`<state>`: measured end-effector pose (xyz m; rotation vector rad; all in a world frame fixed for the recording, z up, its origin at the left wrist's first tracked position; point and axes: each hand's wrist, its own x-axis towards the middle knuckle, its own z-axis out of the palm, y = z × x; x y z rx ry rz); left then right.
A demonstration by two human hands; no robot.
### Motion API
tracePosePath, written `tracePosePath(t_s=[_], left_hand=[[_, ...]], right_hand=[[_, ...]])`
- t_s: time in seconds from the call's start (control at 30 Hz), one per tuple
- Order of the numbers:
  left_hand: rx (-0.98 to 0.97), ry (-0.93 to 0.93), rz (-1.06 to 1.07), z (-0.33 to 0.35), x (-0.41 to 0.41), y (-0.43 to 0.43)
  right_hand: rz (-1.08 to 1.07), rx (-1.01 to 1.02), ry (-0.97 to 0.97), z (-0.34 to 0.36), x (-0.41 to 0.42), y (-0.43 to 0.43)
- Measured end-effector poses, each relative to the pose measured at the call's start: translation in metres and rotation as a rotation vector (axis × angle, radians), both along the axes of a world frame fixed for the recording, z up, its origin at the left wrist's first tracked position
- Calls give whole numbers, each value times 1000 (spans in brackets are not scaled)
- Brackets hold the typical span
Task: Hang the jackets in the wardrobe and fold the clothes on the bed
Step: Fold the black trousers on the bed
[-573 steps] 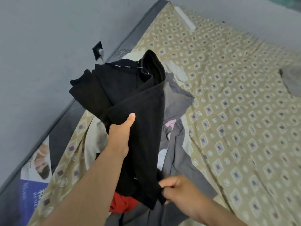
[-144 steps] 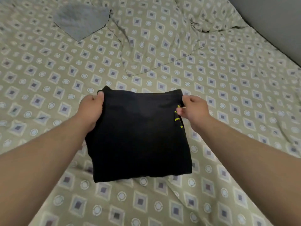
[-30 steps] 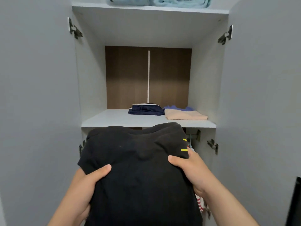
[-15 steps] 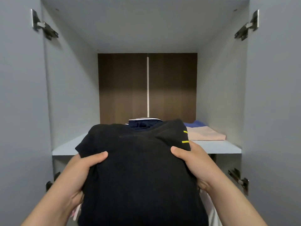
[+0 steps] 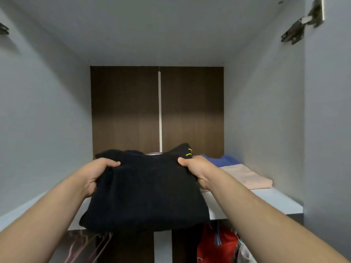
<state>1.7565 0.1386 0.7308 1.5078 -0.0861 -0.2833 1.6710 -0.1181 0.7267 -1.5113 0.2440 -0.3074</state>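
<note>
Leaning in closer than a moment ago, you now have the shelf (image 5: 266,202) filling the view and the folded black garment (image 5: 146,192) carried over its front edge, left of the beige pile (image 5: 247,177). Your left hand (image 5: 96,173) and right hand (image 5: 197,169) grip its far corners, thumbs on top. Setting it down looks next.

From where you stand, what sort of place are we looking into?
Most likely an open home wardrobe: its shelf holds a folded beige garment and a blue garment, a door hinge shows upper right, and the left hand and right hand grip a folded black garment.
</note>
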Motion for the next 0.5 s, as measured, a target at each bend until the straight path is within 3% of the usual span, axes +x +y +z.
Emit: tracePosePath(t_s=[0.1, 0.2, 0.27, 0.33, 0.4, 0.5], left_hand=[[233, -20, -15, -21, 28, -6], [516, -244, 89, -25, 49, 0], [946, -508, 216, -22, 52, 4], [1086, -619, 12, -16, 46, 0], [1091, -495, -297, -18, 42, -14], [1352, -519, -356, -43, 48, -39]], right_hand=[[-146, -368, 90, -15, 14, -4], [-274, -853, 67, -17, 15, -12], [-231, -1023, 9, -10, 15, -8], [-99, -1140, 67, -6, 19, 6], [20, -1281, 248, -12, 30, 16], [111, -1275, 485, -32, 45, 17]])
